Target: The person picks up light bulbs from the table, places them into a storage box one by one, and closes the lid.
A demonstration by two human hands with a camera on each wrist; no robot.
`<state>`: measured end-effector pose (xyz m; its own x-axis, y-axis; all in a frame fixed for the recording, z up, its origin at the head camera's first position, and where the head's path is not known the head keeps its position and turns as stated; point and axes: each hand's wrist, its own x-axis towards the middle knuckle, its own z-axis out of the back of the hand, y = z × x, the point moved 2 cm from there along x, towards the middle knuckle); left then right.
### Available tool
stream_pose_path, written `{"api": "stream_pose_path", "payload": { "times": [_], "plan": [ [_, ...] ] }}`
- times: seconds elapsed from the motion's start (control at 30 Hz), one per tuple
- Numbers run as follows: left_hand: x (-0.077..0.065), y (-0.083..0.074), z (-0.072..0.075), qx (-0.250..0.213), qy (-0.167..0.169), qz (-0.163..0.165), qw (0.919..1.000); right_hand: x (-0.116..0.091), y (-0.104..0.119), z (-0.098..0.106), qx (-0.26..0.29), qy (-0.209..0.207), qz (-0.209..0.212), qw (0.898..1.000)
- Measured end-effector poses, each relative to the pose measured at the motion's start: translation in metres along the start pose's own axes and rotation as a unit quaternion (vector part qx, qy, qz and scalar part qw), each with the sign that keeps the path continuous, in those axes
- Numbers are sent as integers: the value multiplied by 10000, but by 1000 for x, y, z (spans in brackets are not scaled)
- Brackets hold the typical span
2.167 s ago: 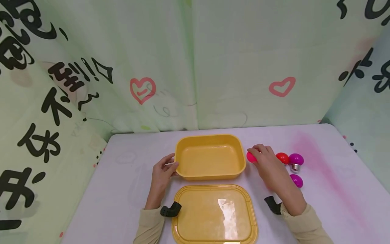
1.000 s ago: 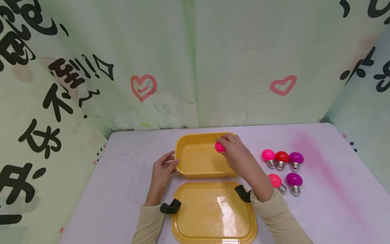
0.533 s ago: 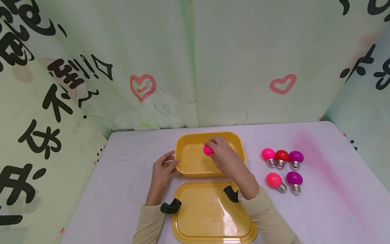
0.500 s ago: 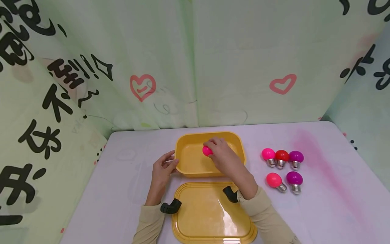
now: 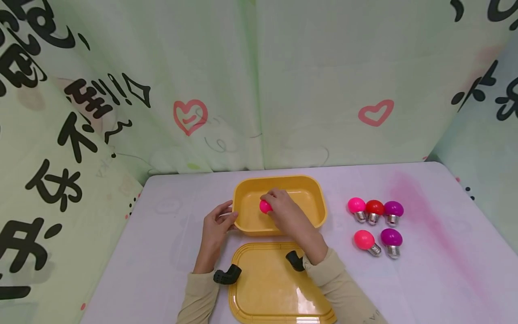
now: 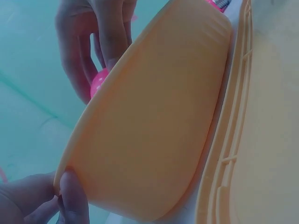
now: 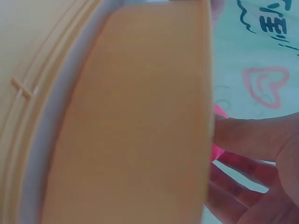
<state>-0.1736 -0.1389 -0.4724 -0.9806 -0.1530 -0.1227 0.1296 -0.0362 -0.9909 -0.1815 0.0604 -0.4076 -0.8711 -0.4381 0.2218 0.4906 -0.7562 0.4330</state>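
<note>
A yellow rectangular container (image 5: 281,228) stands toward the back of the table. At its left end my left hand (image 5: 216,229) pinches the rim, thumb outside, as the left wrist view shows. My right hand (image 5: 287,215) holds a pink light bulb (image 5: 265,207) by its round part, inside the container's outline in the head view. In the left wrist view the bulb (image 6: 97,82) peeks over the rim between the fingers; its screw base is hidden. The container's wall covers part of the bulb in the right wrist view too.
A yellow lid (image 5: 279,283) lies in front of the container, beneath the right forearm. To the right stand several bulbs in two rows, among them a red bulb (image 5: 374,207) and a purple bulb (image 5: 391,237). Drawn-on curtains (image 5: 323,90) rise behind the table.
My right hand has carried the pink bulb from the table right of the container leftward and into the container's outline. The left hand has stayed at the container's left rim.
</note>
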Motion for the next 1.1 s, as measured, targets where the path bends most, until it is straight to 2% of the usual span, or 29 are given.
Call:
{"api": "stream_pose_path", "payload": {
  "times": [0.2, 0.67, 1.1],
  "plan": [
    [1, 0, 0, -3, 47, 9, 10000, 3, 2, -10, 71, 169, -169, 9997],
    [0, 0, 0, 0, 9, 59, 10000, 13, 5, -32, -64, 237, 42, 9997],
    [0, -1, 1, -32, 55, 56, 10000, 20, 4, -40, 6, 221, -50, 9997]
  ]
}}
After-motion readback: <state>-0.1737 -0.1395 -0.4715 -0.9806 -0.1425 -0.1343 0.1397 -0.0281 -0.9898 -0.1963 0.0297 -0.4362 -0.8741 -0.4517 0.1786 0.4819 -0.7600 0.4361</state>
